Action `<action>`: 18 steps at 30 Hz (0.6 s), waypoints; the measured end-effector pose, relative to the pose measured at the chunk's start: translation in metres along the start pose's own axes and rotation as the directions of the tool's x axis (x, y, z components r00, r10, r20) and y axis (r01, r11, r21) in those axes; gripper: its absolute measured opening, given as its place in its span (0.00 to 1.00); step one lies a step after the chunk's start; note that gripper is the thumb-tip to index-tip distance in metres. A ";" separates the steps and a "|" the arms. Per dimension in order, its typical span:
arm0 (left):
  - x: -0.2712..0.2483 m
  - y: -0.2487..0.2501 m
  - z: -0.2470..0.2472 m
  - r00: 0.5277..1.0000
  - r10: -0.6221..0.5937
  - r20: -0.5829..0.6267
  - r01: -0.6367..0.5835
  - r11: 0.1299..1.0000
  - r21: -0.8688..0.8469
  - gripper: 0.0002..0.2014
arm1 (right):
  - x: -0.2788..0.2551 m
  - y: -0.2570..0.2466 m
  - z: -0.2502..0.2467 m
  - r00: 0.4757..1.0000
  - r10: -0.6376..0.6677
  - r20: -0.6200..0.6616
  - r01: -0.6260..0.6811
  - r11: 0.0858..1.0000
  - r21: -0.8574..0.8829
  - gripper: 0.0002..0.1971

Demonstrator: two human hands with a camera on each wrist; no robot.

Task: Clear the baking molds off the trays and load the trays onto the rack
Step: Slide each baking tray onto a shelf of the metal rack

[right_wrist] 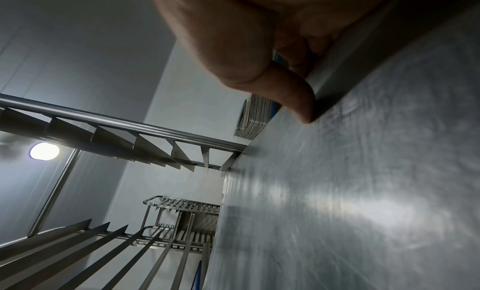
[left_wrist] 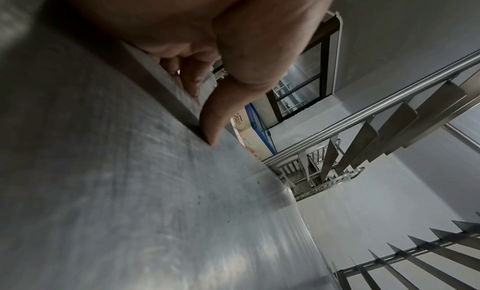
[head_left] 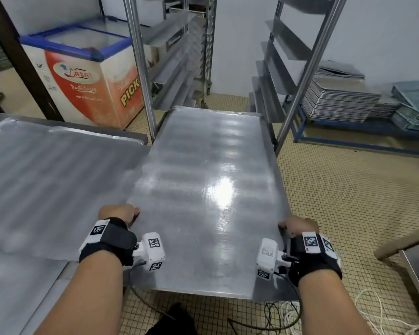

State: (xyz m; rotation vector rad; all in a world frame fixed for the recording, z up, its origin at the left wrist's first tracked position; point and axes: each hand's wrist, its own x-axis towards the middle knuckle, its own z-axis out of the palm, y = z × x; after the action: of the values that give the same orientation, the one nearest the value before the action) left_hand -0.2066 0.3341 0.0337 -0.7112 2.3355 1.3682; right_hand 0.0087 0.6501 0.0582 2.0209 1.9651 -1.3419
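Both hands grip one bare tray (head_left: 203, 189); long axis runs away from person, far end between rack (head_left: 140, 68) posts, near end off bench (head_left: 34, 165); left hand (head_left: 117, 213) on near-left rim, right hand (head_left: 298, 224) on near-right rim, thumbs on top, fingers (left_wrist: 192, 76) curled under; 2nd tray (head_left: 46, 170) lies on bench at left.

Steel counter (head_left: 15, 274) sat left of the left-hand fingers (left_wrist: 192, 76), w/ a big flat tray (head_left: 46, 170) lying directly on it; tiled floor (head_left: 348, 189) below, cords (head_left: 283, 313) on it.
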 end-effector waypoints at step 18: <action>0.107 0.103 0.074 0.996 0.030 0.088 -0.043 0.986 0.159 0.11 | 0.071 -0.112 0.037 0.992 0.111 -0.052 -0.100 0.980 0.174 0.10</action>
State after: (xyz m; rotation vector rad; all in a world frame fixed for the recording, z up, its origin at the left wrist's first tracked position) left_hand -0.3503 0.4149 0.0160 -0.5540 2.3686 1.1839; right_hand -0.1155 0.7106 0.0535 2.2319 1.7923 -1.4881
